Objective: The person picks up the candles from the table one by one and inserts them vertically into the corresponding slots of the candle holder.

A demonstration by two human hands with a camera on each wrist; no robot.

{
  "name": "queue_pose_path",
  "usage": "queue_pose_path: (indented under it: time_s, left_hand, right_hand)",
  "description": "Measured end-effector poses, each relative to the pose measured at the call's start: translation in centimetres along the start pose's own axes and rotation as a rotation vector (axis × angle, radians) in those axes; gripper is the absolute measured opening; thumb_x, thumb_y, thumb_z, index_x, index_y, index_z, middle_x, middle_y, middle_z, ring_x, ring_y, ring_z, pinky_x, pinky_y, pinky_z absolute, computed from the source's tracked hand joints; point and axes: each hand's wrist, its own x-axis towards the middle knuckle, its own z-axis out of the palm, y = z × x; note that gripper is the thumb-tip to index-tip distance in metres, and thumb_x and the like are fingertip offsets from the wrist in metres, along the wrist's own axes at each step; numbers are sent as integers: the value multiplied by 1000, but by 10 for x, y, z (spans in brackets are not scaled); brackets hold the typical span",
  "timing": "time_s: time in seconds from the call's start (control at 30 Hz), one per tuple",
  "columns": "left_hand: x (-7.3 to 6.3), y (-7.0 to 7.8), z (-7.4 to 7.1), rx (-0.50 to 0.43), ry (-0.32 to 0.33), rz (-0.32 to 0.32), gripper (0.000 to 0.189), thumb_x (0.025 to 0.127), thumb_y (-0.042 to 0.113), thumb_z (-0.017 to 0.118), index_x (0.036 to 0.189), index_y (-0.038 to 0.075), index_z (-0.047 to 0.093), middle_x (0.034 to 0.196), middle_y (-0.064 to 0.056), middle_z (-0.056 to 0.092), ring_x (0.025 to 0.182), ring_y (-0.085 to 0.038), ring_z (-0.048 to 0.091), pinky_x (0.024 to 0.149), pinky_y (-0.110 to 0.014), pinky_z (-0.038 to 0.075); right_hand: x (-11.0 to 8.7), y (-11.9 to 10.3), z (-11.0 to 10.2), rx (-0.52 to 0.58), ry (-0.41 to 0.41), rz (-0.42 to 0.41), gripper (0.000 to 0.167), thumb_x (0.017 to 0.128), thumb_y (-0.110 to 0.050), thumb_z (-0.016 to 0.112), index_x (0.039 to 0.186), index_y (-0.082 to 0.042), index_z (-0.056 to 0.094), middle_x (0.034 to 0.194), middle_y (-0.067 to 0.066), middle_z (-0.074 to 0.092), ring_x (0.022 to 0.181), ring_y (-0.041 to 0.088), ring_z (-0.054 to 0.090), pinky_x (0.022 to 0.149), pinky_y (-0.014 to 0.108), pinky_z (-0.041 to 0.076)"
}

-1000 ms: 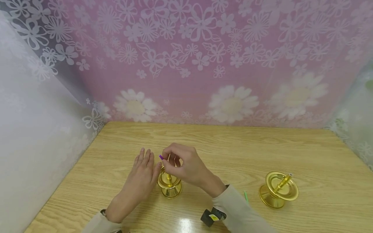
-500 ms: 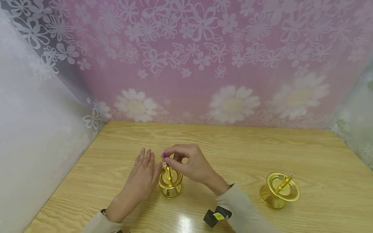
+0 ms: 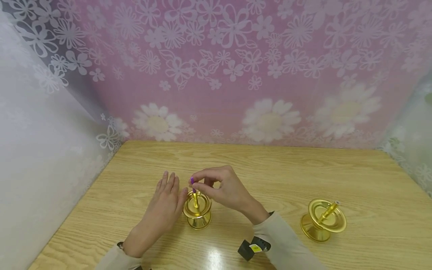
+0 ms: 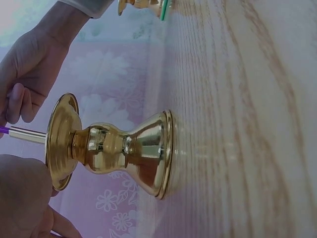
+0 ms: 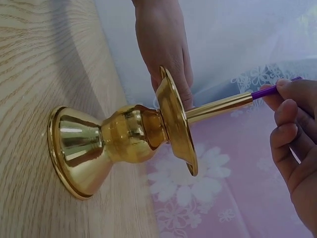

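A brass-coloured candle holder [image 3: 198,216] with a wide dish and a narrow upright tube stands on the table. My right hand [image 3: 224,187] pinches a thin purple stick [image 5: 265,92] between thumb and fingertips. The stick's lower end meets the top of the tube [image 5: 223,107]; how deep it sits inside, I cannot tell. On the holder's left side, my left hand [image 3: 165,208] has its fingers stretched out. Its thumb lies close to the dish [image 5: 173,119], and whether they touch is unclear.
A second brass-coloured holder [image 3: 322,221] stands to the right on the wooden table [image 3: 270,168]. In the left wrist view a green stick [image 4: 165,9] shows near it. Flowered cloth [image 3: 216,112] hangs behind the table.
The right hand has shifted slightly right, turning the purple stick from a slant to upright over the tube. The left hand has stayed put. The green stick is now hidden in the head view.
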Motion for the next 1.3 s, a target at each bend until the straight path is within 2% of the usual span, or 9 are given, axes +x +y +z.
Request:
queue_pose_path:
  time_s: [0.27, 0.67, 0.93, 1.2, 1.3]
  left_hand:
    - [1, -1, 2, 3, 4, 8, 62, 107, 33, 28, 135, -21, 38, 143, -37, 33, 140, -48, 16, 111, -59, 21]
    - [1, 0, 1, -4, 11, 6, 60, 107, 31, 31, 134, -21, 39, 143, -38, 34, 140, -49, 18, 111, -59, 21]
    - [2, 0, 0, -11, -15, -6, 61, 107, 33, 30, 136, -20, 38, 145, -37, 32, 141, -47, 15, 113, -58, 18]
    - [3, 0, -1, -11, -25, -6, 62, 107, 34, 30, 137, -20, 37, 146, -36, 29, 142, -46, 13, 113, -57, 17]
    - [3, -1, -2, -16, -30, -7, 63, 107, 35, 30, 137, -20, 36, 147, -35, 29, 142, -46, 12, 114, -56, 16]
  right_hand:
    - [0, 1, 0, -17, 16, -30, 12, 85, 0, 71, 97, 2, 73, 78, 5, 73, 50, -1, 51, 42, 18, 38]
    - [-1, 0, 2, -44, 38, -15, 10, 84, -1, 73, 94, -2, 75, 73, 3, 71, 49, 0, 50, 41, 18, 36]
    - [-2, -2, 3, -31, 40, 8, 11, 83, -1, 74, 94, 0, 75, 74, 5, 73, 49, -1, 54, 42, 18, 42]
    - [-3, 0, 4, -6, 21, -18, 13, 81, 0, 75, 94, 1, 75, 74, 8, 73, 44, 12, 58, 43, 18, 44]
    - [-4, 0, 3, -18, 17, -18, 13, 82, 0, 74, 95, 1, 75, 73, 7, 72, 45, 10, 59, 43, 18, 44]
